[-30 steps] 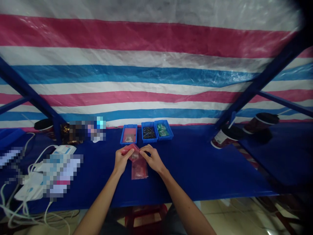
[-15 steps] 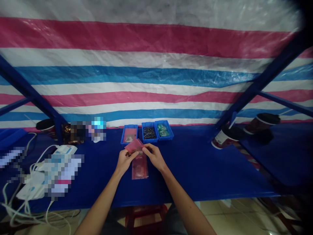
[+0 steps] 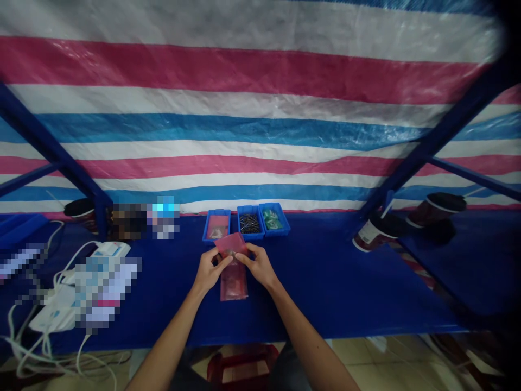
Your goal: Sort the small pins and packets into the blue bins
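A pink see-through plastic bag point(image 3: 230, 244) is held up between my two hands over the table. My left hand point(image 3: 210, 267) pinches its left side, thumb on top. On the other side, my right hand point(image 3: 259, 263) pinches it too, with the thumb close to the left thumb. Whatever lies inside the bag under the thumbs is too small to make out. Below the fingers, another pink bag point(image 3: 234, 285) lies flat on the blue table, its upper part hidden by the held bag and thumbs.
Behind my hands stand three blue bins: one with pink bags point(image 3: 217, 222), one with dark screws or nails point(image 3: 249, 222), one with green packets point(image 3: 271, 219). A white power strip point(image 3: 57, 309) with cables lies left. A lidded cup point(image 3: 374, 232) stands right.
The held bag has shifted slightly right and turned more upright. My right hand's thumb has come down onto the bag, nearer the left thumb. The view has tilted a little.
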`<state>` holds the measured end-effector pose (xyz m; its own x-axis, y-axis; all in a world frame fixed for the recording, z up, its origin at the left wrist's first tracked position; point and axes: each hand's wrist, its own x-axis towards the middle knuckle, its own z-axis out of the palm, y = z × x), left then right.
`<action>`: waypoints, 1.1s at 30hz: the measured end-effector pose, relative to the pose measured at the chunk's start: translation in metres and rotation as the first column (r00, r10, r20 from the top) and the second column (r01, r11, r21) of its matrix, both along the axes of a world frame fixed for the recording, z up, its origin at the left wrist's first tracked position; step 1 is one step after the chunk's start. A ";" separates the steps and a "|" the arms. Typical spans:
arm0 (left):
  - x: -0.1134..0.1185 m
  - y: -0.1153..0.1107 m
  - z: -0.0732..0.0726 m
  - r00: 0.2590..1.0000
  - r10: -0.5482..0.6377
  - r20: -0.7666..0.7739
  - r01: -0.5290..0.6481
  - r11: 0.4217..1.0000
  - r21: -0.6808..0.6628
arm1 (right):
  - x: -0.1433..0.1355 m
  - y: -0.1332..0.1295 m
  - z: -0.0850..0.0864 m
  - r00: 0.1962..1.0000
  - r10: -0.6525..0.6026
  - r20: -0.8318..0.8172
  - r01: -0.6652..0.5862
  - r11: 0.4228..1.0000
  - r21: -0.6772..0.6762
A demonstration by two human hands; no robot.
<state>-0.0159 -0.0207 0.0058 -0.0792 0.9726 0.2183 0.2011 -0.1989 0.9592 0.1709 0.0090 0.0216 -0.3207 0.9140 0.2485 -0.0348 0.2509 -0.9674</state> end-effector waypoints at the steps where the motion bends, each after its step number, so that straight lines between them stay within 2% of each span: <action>1: -0.001 0.000 0.000 1.000 -0.002 -0.022 0.002 1.000 0.008 | 0.000 0.000 0.000 1.000 0.009 0.003 -0.009 1.000 0.001; 5: 0.000 -0.002 0.004 0.995 -0.009 -0.099 0.014 0.999 0.047 | 0.001 0.001 -0.003 1.000 -0.020 0.019 0.019 0.998 0.052; 8: -0.001 -0.005 0.019 0.985 -0.016 -0.172 0.035 0.993 0.112 | 0.002 0.002 -0.004 0.999 -0.045 -0.001 0.045 0.996 0.079; 13: 0.000 -0.011 0.066 0.955 -0.027 -0.295 0.102 0.965 0.241 | 0.002 -0.001 0.002 0.998 -0.069 -0.005 0.070 0.987 0.143; 17: -0.002 -0.004 0.107 0.847 -0.111 -0.521 0.276 0.928 0.251 | 0.000 -0.004 0.008 0.994 -0.099 -0.043 0.106 0.974 0.201; 19: -0.010 0.006 0.123 0.828 -0.028 -0.559 0.237 0.923 0.305 | 0.000 -0.004 0.009 0.987 -0.146 -0.074 0.158 0.969 0.188; 21: -0.022 0.023 0.133 0.841 0.167 -0.515 0.083 0.900 0.428 | 0.001 -0.002 0.008 0.976 -0.194 -0.103 0.208 0.966 0.154; 23: -0.036 0.043 0.133 0.827 0.353 -0.437 -0.068 0.835 0.546 | 0.003 -0.001 0.006 0.967 -0.220 -0.130 0.235 0.965 0.117; 24: -0.041 0.053 0.128 0.815 0.404 -0.416 -0.103 0.807 0.581 | 0.003 0.000 0.005 0.964 -0.224 -0.145 0.239 0.966 0.098; 26: -0.049 0.071 0.112 0.792 0.404 -0.458 -0.058 0.796 0.602 | 0.003 0.001 0.005 0.960 -0.223 -0.171 0.237 0.969 0.066; 28: -0.052 0.081 0.090 0.722 0.249 -0.645 0.141 0.861 0.489 | 0.003 0.001 0.004 0.959 -0.218 -0.181 0.229 0.973 0.040; 30: -0.053 0.083 0.070 0.586 0.029 -0.810 0.328 0.905 0.270 | 0.002 0.001 0.004 0.957 -0.222 -0.186 0.229 0.973 0.017; 33: -0.056 0.078 0.059 0.510 -0.056 -0.858 0.340 0.930 0.142 | 0.002 0.002 0.003 0.955 -0.217 -0.201 0.220 0.975 -0.005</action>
